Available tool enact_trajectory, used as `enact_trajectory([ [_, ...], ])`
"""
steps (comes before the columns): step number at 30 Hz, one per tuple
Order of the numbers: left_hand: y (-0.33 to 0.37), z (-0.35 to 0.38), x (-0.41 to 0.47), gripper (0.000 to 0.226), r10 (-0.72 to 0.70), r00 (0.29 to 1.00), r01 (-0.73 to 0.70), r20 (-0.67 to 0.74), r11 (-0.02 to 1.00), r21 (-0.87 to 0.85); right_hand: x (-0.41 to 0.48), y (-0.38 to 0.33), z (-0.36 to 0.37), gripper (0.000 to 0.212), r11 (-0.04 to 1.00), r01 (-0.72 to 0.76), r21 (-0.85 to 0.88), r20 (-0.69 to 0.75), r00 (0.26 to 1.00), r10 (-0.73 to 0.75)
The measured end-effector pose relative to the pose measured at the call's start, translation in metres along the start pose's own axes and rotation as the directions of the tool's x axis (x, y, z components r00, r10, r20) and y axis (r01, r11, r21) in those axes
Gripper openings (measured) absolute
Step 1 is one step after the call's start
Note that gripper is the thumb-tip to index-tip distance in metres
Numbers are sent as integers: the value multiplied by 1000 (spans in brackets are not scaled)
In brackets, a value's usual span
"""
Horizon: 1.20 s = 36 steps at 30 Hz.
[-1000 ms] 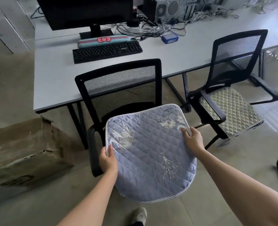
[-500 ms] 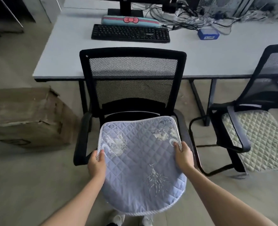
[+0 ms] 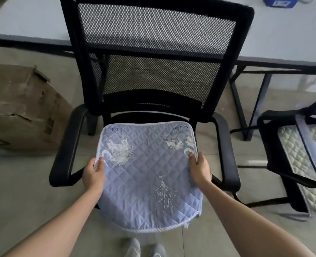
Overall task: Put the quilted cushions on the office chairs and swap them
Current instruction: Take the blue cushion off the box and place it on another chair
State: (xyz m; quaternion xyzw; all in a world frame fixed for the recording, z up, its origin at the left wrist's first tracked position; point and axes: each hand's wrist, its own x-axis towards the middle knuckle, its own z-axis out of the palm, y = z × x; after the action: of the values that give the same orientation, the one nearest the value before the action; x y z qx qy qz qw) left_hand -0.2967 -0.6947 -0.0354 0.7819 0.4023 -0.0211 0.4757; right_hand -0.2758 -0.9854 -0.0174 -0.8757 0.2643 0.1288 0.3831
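A blue quilted cushion (image 3: 146, 175) with pale printed patterns lies over the seat of the black mesh-backed office chair (image 3: 153, 52) in front of me, between its armrests. My left hand (image 3: 94, 174) grips the cushion's left edge and my right hand (image 3: 199, 168) grips its right edge. The cushion's front edge hangs past the seat toward me. At the right edge stands a second black chair (image 3: 290, 164) with a pale green quilted cushion (image 3: 302, 154) on its seat.
A grey desk (image 3: 32, 19) runs behind the chairs, with a blue box (image 3: 277, 1) at its far right. A worn cardboard box (image 3: 21, 108) sits on the floor at left. My shoes (image 3: 144, 249) show at the bottom on the tiled floor.
I have stepped closer to the near chair, squaring up to it. The blue cushion, held in both hands, has gone forward and down onto the seat between the armrests.
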Motion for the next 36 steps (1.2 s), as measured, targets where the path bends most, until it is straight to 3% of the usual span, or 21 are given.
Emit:
enact_trajectory([
  [9,-23,30,50,39,28,999,-29,15,999,30,44,18,44,35,997,-19,-72,-36,999,16],
  [25,-43,46,67,46,32,998,-12,-48,932,362,65,37,60,39,955,-163,-248,-174,977,121],
  [30,-28,52,58,40,288,952,-202,-102,845,495,70,14,61,39,900,8,-435,-219,969,-114],
  [33,-9,74,66,40,457,889,-401,11,768,500,79,-12,74,46,841,240,-485,-106,938,-329],
  [36,16,102,74,44,552,817,-553,168,666,500,89,-40,96,49,777,379,-503,35,907,-420],
])
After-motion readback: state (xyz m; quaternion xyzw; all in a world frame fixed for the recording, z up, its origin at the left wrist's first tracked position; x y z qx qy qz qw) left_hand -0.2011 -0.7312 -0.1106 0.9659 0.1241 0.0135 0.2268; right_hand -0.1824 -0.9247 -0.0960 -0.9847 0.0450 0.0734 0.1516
